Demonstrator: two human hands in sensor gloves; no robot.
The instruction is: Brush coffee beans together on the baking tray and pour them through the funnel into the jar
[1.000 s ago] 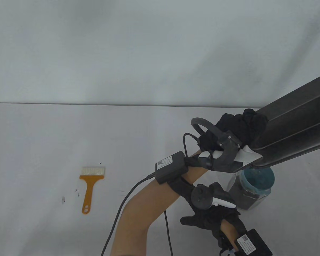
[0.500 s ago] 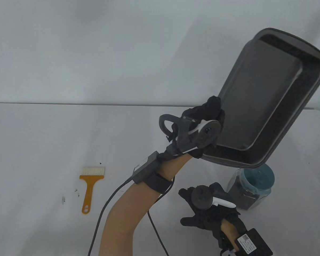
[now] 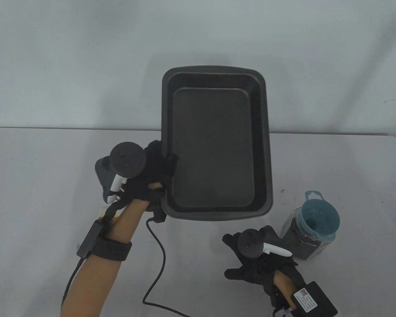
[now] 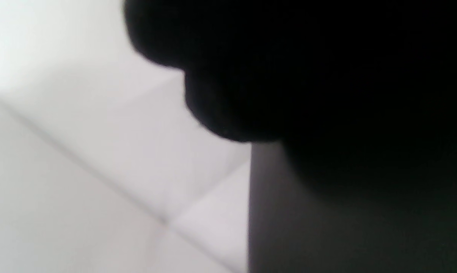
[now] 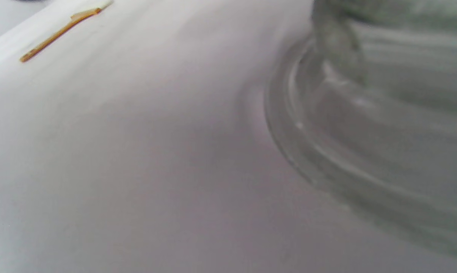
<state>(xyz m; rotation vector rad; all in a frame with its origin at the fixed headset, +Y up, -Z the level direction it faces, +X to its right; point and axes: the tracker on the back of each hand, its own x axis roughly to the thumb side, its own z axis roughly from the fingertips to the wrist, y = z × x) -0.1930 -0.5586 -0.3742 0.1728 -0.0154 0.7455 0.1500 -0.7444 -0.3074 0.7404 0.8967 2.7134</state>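
Observation:
The dark baking tray (image 3: pixel 265 148) is held level above the middle of the table, and no beans show inside it. My left hand (image 3: pixel 158 165) grips its left rim near the front corner, thumb over the edge. In the left wrist view only the dark glove and a tray wall (image 4: pixel 327 227) show, blurred. The clear jar (image 3: pixel 300 244), dark with beans, stands at the front right with the teal funnel (image 3: pixel 318 219) in its mouth. My right hand (image 3: pixel 257 261) rests on the table just left of the jar, fingers spread, holding nothing. The jar's base (image 5: pixel 365 132) fills the right wrist view.
The orange brush (image 5: pixel 57 34) lies on the table at the left, mostly hidden under my left forearm in the table view. A few dark specks (image 3: pixel 282 191) lie left of the jar. A cable (image 3: pixel 158 264) loops across the table front.
My left hand has swung the tray away from above the funnel, up and to the left, and turned it from steeply tilted to level. The right hand and jar stayed put.

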